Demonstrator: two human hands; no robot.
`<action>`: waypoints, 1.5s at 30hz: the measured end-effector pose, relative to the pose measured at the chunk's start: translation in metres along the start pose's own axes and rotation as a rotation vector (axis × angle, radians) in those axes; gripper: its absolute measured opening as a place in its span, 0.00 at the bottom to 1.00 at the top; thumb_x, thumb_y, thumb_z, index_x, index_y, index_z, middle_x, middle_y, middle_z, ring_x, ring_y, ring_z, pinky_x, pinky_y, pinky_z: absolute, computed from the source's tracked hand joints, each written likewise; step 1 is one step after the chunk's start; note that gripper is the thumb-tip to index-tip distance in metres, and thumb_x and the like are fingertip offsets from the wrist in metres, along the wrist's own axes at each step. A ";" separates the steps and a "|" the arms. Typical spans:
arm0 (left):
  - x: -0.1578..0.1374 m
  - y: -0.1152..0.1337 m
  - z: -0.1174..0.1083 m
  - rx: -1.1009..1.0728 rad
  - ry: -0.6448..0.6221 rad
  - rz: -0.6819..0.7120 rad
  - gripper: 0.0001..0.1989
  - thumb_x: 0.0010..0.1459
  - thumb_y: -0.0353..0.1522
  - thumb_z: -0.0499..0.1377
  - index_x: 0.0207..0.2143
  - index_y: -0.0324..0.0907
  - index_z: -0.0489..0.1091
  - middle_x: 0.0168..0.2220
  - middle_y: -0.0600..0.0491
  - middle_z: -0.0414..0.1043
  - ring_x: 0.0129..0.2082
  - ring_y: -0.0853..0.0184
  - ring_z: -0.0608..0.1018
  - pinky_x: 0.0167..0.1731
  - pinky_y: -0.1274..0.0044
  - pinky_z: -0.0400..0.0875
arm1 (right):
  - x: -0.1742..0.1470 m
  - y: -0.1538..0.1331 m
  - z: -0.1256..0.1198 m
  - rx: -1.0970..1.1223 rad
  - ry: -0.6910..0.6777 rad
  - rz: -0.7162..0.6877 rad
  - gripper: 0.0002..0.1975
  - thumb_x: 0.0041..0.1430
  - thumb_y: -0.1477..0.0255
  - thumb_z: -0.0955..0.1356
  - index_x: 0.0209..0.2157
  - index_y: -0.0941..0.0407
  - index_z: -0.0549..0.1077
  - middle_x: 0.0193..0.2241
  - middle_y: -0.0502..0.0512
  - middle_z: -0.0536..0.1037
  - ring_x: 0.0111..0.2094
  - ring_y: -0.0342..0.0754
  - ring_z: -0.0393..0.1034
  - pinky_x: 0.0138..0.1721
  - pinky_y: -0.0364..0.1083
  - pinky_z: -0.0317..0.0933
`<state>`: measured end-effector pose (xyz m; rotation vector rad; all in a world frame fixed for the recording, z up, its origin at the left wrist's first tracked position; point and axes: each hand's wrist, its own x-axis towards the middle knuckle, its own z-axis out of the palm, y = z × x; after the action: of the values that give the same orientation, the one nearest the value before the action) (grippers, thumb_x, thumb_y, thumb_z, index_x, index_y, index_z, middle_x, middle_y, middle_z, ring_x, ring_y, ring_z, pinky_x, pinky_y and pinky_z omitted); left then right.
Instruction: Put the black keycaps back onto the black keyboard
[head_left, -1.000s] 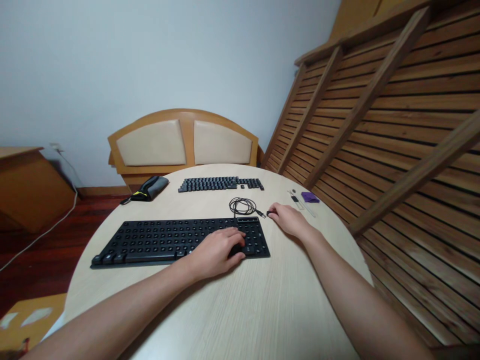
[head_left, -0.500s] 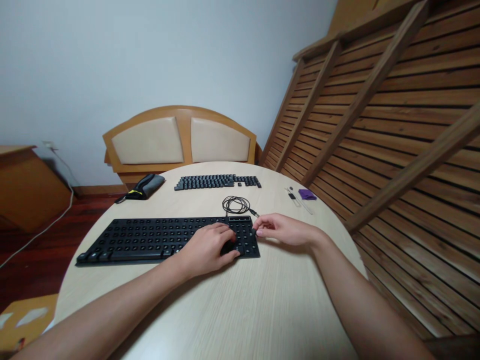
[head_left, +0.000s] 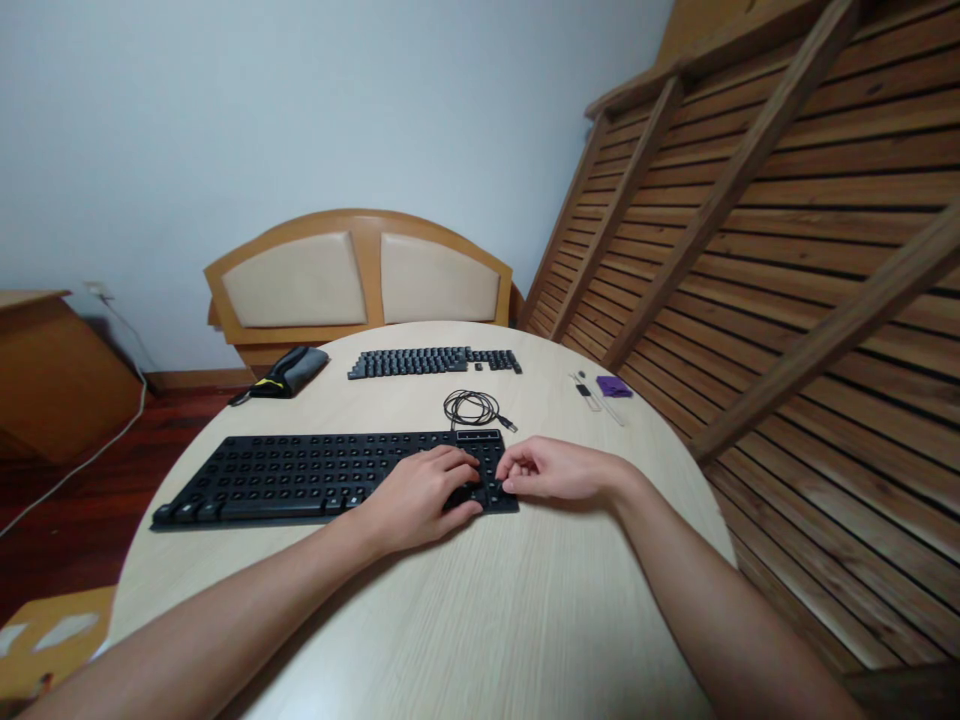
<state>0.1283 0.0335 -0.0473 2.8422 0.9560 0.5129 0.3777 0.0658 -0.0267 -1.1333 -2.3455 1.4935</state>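
Head view: the left hand sat across the keyboard's right end, fingers spread, probably steadying that flat, mostly cap-less black plastic slab. The right hand curled in at its right edge; couldn't tell if those fingertips pinched anything. Beyond the fingers, on the pale wood-grain bench: a thin looped cable, then chunky keycaps lined up in rows, likely keeping their order readable.

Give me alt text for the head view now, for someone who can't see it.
A left hand rests over a black keyboard missing most keycaps, with the right hand curled at its right edge. Behind, on the round table, lie a coiled cable and rows of loose keycaps, a dark bundle at left and a purple item at right.
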 end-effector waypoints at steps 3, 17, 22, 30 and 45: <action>0.001 0.001 -0.001 0.000 -0.007 0.000 0.12 0.65 0.37 0.58 0.46 0.40 0.73 0.52 0.46 0.75 0.54 0.57 0.75 0.54 0.64 0.73 | 0.001 0.000 0.002 -0.005 0.005 0.012 0.14 0.60 0.63 0.70 0.39 0.60 0.74 0.24 0.46 0.68 0.25 0.41 0.58 0.27 0.41 0.52; 0.002 0.002 -0.003 -0.007 -0.001 0.001 0.12 0.65 0.38 0.58 0.46 0.41 0.74 0.52 0.46 0.75 0.54 0.56 0.75 0.53 0.64 0.73 | 0.002 -0.007 0.006 -0.090 0.058 0.052 0.09 0.56 0.69 0.70 0.38 0.58 0.75 0.24 0.47 0.71 0.24 0.41 0.61 0.24 0.40 0.54; 0.001 0.000 -0.001 -0.009 0.002 -0.001 0.13 0.65 0.38 0.58 0.47 0.41 0.74 0.52 0.46 0.75 0.54 0.56 0.75 0.54 0.64 0.73 | 0.003 -0.010 0.008 -0.128 0.073 0.073 0.08 0.54 0.71 0.70 0.37 0.58 0.74 0.23 0.46 0.71 0.23 0.41 0.62 0.23 0.40 0.53; 0.002 0.000 -0.001 -0.004 -0.008 -0.006 0.13 0.65 0.38 0.59 0.47 0.40 0.74 0.53 0.46 0.75 0.54 0.57 0.75 0.53 0.65 0.73 | 0.003 -0.013 0.009 -0.214 0.136 0.027 0.07 0.52 0.73 0.70 0.35 0.58 0.75 0.23 0.46 0.71 0.24 0.41 0.64 0.23 0.40 0.54; 0.001 0.000 -0.001 -0.013 0.004 0.005 0.13 0.65 0.38 0.59 0.47 0.40 0.74 0.52 0.46 0.75 0.53 0.56 0.75 0.53 0.64 0.73 | 0.003 -0.016 0.010 -0.241 0.166 -0.031 0.08 0.51 0.74 0.70 0.35 0.58 0.78 0.23 0.48 0.74 0.25 0.43 0.67 0.25 0.41 0.58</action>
<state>0.1286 0.0340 -0.0460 2.8335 0.9435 0.5233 0.3624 0.0570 -0.0190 -1.2150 -2.4617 1.0822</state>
